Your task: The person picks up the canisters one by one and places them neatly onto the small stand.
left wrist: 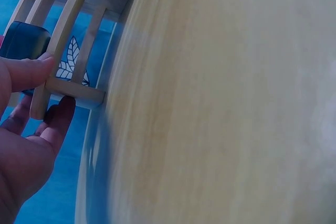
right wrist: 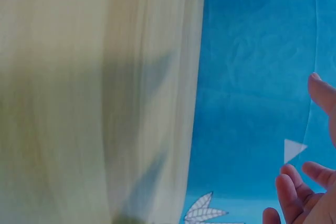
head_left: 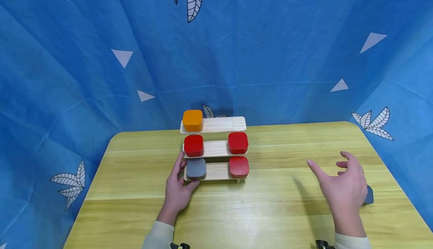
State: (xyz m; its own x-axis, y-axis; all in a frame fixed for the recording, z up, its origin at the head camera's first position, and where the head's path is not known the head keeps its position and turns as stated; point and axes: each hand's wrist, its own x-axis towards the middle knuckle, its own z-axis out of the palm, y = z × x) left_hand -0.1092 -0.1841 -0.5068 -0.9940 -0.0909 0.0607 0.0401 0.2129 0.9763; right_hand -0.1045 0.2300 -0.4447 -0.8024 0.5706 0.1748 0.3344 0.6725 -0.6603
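A tiered wooden rack (head_left: 217, 171) with three light shelves stands near the table's back edge. My left hand (head_left: 177, 192) grips the left end of its lowest shelf. In the left wrist view the thumb (left wrist: 29, 73) lies at the front rail, with fingers below it. Close to that hand sits a grey rounded block (head_left: 196, 167), with a red block (head_left: 239, 166) at the shelf's other end. Two more red blocks occupy the middle shelf's ends, and an orange block (head_left: 193, 119) the top shelf's left. Over the table's right side my right hand (head_left: 346, 185) hovers, thumb and fingers spread, holding nothing.
A dark blue block (head_left: 369, 195) lies on the wooden table (head_left: 270, 211) at the right, partly hidden behind the right hand. Blue cloth (head_left: 270, 53) with leaf and triangle prints hangs behind the table and along both sides.
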